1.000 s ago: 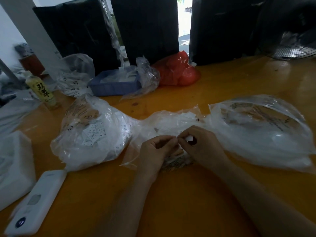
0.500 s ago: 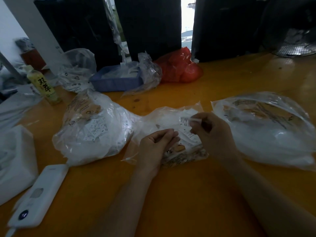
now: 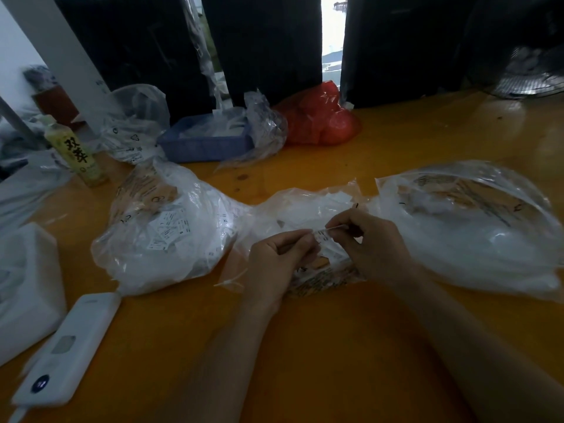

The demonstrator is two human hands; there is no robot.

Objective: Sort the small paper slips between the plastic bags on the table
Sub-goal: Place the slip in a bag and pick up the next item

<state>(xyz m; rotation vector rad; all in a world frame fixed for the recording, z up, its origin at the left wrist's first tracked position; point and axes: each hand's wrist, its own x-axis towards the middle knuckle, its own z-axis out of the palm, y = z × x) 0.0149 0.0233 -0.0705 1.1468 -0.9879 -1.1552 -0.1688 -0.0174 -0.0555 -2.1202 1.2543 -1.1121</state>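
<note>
Dim workspace, orange table, backlit from the top of frame.

Glossy orange table [image 3: 396, 148] fills the lower frame. Three dark upright panels [image 3: 268, 44] stand along its far edge; bright daylight shows through a narrow gap [image 3: 331, 32] at top centre. White slanted post [image 3: 55, 47] at upper left. Fan grille [image 3: 531, 77] at upper right, partly cropped.

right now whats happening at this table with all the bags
A person is sorting paper slips. Both hands meet over the middle bag: the left hand and right hand pinch one small slip between them. A fuller bag lies to the left, another to the right.
</note>
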